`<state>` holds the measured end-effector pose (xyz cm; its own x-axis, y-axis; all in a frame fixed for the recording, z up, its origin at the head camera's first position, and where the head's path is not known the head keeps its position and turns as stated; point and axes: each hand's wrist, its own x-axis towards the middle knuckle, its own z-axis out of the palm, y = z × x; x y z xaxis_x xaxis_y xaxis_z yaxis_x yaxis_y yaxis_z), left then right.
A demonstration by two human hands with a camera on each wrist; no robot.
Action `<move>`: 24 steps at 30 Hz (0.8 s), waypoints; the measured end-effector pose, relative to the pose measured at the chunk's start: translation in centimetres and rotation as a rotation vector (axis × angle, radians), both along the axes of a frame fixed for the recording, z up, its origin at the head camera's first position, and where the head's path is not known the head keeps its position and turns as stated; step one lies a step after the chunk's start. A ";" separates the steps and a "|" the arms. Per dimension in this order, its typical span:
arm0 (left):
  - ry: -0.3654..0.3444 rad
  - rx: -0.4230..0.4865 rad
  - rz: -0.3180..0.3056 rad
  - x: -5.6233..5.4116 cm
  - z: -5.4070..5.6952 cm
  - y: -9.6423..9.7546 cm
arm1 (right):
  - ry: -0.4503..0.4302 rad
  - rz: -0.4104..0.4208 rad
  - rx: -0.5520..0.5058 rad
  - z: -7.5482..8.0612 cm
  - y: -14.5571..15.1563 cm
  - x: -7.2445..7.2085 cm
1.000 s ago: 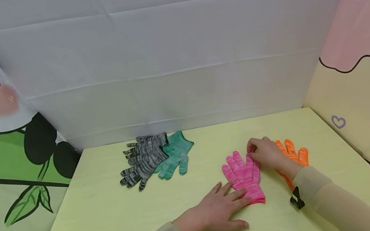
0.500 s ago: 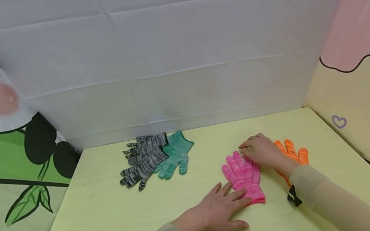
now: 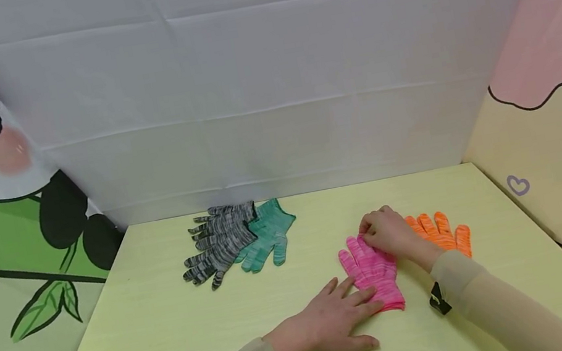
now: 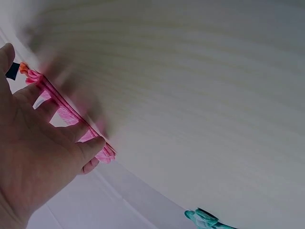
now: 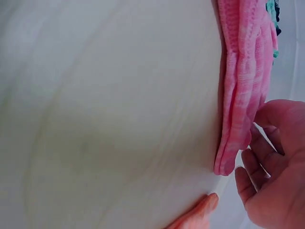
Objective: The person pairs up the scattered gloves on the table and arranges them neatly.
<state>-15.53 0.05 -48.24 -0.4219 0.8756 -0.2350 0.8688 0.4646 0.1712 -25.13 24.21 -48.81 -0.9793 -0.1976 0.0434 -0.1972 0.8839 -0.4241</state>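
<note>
A pink knit glove (image 3: 379, 273) lies flat on the table, its fingers pointing away and its cuff toward me. My left hand (image 3: 335, 321) is spread, with its fingertips resting on the cuff side of that glove. At the glove's far end, my right hand (image 3: 392, 235) has its thumb and fingers bent around a fingertip of it, pinching the knit. Seen from the right wrist, the pink fabric (image 5: 243, 81) shows stacked layers along its edge. An orange glove (image 3: 442, 233) lies just right of the pink one, partly hidden under my right forearm.
Black-and-grey striped gloves (image 3: 222, 250) overlap a green glove (image 3: 272, 235) at the back left of the pale yellow table (image 3: 160, 322). A white cloth wall (image 3: 267, 96) rises behind the table, with printed side panels. A black strap piece (image 3: 439, 300) hangs at my right wrist.
My right hand has shifted left along the pink glove's fingertips, first lifting off with fingers extended, then bending onto another fingertip. My left hand has stayed in place.
</note>
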 end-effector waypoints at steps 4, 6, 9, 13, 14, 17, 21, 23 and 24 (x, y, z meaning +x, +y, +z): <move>0.001 0.003 -0.001 0.0 0.0 0.0 | -0.016 -0.070 -0.097 0.0 0.4 -0.2; 0.001 0.003 -0.002 0.0 0.1 0.1 | 0.002 -0.085 -0.089 0.0 0.7 -0.3; -0.004 0.001 -0.001 -0.1 0.1 0.0 | 0.008 -0.075 -0.030 0.0 1.1 -0.4; -0.015 -0.003 0.001 -0.1 0.1 0.0 | 0.002 -0.003 0.037 0.1 1.2 -0.5; -0.018 -0.002 0.002 -0.1 0.1 0.0 | 0.002 0.006 0.040 0.1 1.1 -0.5; -0.022 -0.001 0.002 -0.1 0.1 0.0 | 0.015 0.026 0.033 0.3 0.7 -0.5; -0.024 0.001 0.005 -0.1 0.1 0.0 | 0.031 0.061 0.022 0.5 -0.3 -0.5; -0.026 0.008 0.003 0.0 0.2 0.0 | 0.054 0.100 0.069 0.2 -0.6 -0.6; -0.030 0.013 0.003 0.0 0.2 0.0 | 0.064 0.117 0.093 0.0 -0.8 -0.6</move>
<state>-15.53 0.03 -48.07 -0.4174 0.8774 -0.2364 0.8619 0.4647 0.2028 -25.78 23.45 -48.80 -0.9452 -0.3161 0.0810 -0.3249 0.8882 -0.3248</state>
